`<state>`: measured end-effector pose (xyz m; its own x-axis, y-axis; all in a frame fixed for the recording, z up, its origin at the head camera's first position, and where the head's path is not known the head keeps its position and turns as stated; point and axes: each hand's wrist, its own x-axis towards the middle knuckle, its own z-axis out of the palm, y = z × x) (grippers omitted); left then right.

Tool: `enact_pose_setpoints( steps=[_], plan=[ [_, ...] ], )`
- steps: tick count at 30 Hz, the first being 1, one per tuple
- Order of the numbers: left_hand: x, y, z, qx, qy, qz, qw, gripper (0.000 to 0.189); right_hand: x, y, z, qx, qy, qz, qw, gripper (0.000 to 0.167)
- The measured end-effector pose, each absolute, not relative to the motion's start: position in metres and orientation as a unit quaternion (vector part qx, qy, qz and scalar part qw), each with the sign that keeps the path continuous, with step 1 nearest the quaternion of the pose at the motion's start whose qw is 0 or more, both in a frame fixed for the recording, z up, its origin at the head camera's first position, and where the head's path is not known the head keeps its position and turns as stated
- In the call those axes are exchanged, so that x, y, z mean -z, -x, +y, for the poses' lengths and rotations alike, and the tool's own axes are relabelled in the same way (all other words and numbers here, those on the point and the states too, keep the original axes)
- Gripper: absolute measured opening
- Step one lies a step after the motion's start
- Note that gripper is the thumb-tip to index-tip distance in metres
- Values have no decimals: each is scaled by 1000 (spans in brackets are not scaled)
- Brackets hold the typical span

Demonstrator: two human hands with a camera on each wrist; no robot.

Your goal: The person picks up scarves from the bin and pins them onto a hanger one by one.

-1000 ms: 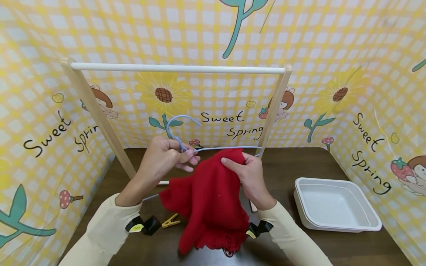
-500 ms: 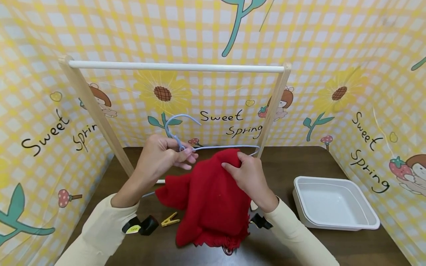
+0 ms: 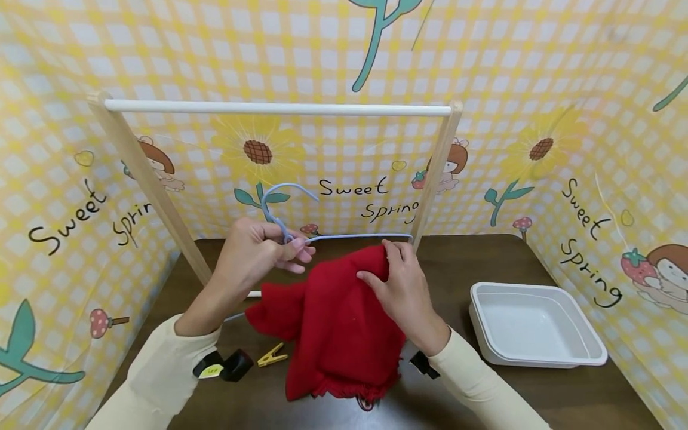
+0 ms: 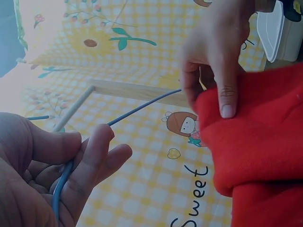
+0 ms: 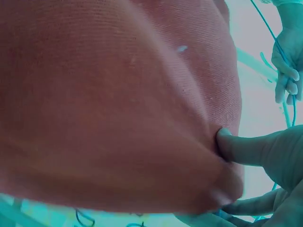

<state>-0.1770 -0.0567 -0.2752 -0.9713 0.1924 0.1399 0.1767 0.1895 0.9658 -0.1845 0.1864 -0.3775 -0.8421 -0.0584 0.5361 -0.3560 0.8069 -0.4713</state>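
In the head view, my left hand (image 3: 255,254) pinches a thin blue clothes hanger (image 3: 290,184) at the base of its hook, which points up and curves right. One sloping arm of the hanger runs right, toward my other hand. A red fringed scarf (image 3: 349,322) hangs in folds in front of the hanger and covers much of it. My right hand (image 3: 408,292) grips the scarf's upper right edge, close to the hanger's right corner. In the left wrist view the thumb lies on top of the red cloth (image 4: 265,127), with the other fingers behind it.
Behind the hands stands a rack with wooden legs and a white top bar (image 3: 279,108). A yellow clothespin (image 3: 272,355) lies on the dark table (image 3: 451,394), left of the scarf. To the right sits a white plastic tub (image 3: 537,288). Patterned cloth walls enclose the table.
My right hand has turned and shifted up over the scarf's edge, now covering more of the hanger's right corner. The left hand keeps its hold near the hook.
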Motion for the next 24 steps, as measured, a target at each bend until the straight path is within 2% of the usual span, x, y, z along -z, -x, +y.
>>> enact_pose_setpoints(
  steps=[10, 16, 20, 24],
  plan=[
    [276, 176, -58, -637, -117, 762, 13, 22, 389, 177, 194, -206, -183, -878, 392, 60],
    [276, 177, -55, -637, -110, 762, 14, 21, 394, 175, 191, -218, -298, -792, 487, 34],
    [275, 177, -53, -637, -118, 761, 9, 21, 397, 175, 184, -210, -397, -740, 501, 29],
    [274, 176, -50, -635, -129, 762, 7, 21, 397, 174, 173, -192, -451, -732, 473, 33]
  ],
)
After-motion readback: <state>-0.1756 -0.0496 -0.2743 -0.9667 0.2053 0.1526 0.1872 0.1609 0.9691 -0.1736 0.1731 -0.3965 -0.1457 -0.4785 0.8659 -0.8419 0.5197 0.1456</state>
